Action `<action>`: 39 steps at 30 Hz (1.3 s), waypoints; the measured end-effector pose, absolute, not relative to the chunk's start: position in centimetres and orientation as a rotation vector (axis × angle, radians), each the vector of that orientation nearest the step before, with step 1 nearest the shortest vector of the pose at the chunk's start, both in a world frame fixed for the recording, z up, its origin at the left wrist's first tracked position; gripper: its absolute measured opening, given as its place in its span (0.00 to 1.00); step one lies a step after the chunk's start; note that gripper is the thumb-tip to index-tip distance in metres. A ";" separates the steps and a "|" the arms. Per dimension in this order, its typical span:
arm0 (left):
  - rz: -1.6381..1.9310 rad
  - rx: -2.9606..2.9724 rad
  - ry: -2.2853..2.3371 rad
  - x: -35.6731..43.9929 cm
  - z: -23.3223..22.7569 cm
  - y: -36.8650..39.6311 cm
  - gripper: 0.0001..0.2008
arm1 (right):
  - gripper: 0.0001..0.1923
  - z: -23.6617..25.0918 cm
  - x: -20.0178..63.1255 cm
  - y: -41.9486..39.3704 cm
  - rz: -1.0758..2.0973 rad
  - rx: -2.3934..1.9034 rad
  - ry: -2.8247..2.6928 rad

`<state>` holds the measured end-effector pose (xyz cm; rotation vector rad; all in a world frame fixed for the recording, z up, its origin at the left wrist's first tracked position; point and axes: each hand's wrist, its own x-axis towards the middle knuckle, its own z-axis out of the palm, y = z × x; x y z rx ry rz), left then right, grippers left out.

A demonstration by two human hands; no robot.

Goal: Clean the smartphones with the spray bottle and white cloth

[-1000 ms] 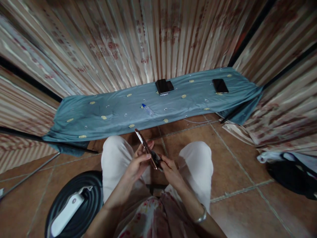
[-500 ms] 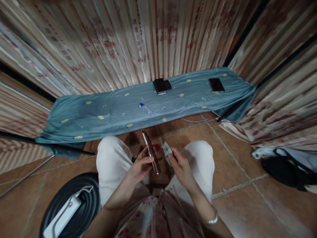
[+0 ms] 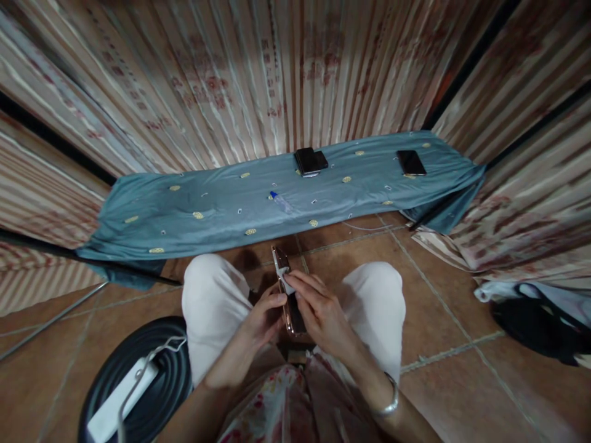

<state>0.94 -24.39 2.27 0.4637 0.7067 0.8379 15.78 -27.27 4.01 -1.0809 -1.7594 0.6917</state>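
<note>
My left hand (image 3: 266,315) is closed round the left edge of a smartphone (image 3: 294,317), which is held tilted between my knees. The phone has a dark face and a shiny pinkish-gold rim. Against its upper part, my right hand (image 3: 319,304) presses a small pale grey cloth (image 3: 287,283) with its fingers. Most of the cloth is hidden under those fingers. A clear plastic bottle with a blue cap (image 3: 280,200) lies on the low, cloth-covered bench ahead of my hands.
Stacked dark devices (image 3: 308,161) and another dark flat device (image 3: 411,162) rest on the teal-covered bench (image 3: 217,206). At lower left, a white power strip (image 3: 120,400) with its cord lies on a black round stool (image 3: 170,375). Striped curtains (image 3: 240,80) hang behind.
My right hand has moved left, bringing the cloth from beside the phone onto its face. The phone has turned so more of its dark face shows. The view has shifted slightly.
</note>
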 end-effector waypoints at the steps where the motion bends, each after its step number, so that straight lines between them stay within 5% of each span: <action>1: 0.851 0.465 0.715 0.7 2.2 -24.2 0.17 | 0.26 4.0 15.6 -27.8 0.708 -1.070 -1.764; 16: 0.946 0.494 0.869 0.1 2.2 -25.3 0.16 | 0.27 3.9 14.6 -26.3 0.634 -1.034 -1.876; 29: 1.057 0.565 1.022 -0.2 1.3 -25.6 0.30 | 0.27 1.7 14.5 -26.4 0.699 -1.071 -1.912; 39: 0.926 0.220 0.957 -1.0 0.6 -25.1 0.17 | 0.26 2.2 14.0 -28.4 0.714 -1.045 -2.051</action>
